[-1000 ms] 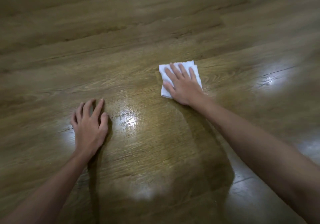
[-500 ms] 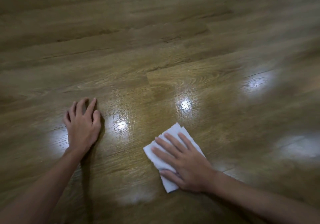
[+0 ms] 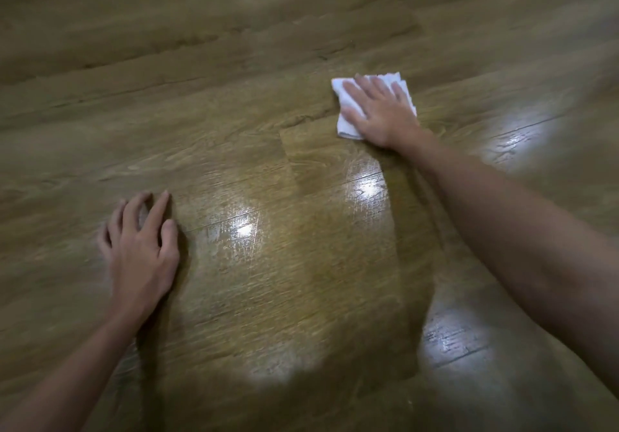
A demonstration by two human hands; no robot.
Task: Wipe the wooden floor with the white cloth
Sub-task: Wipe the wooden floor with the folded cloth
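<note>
A folded white cloth [image 3: 345, 123] lies flat on the wooden floor [image 3: 234, 130] at the upper right of centre. My right hand [image 3: 382, 110] presses down on it with straight, spread fingers, arm stretched far forward. Most of the cloth is hidden under the hand; its left edge and far corners show. My left hand [image 3: 140, 251] rests on the floor at the lower left, fingers spread and slightly bent, holding nothing.
Brown wood-grain planks fill the whole view. Bright ceiling-light glare spots sit on the shiny floor between my arms and to the right [image 3: 516, 143]. A dark shadow falls over the floor in the middle.
My right hand has pushed the cloth from close to me out far forward and to the right. My left hand stays planted on the floor.
</note>
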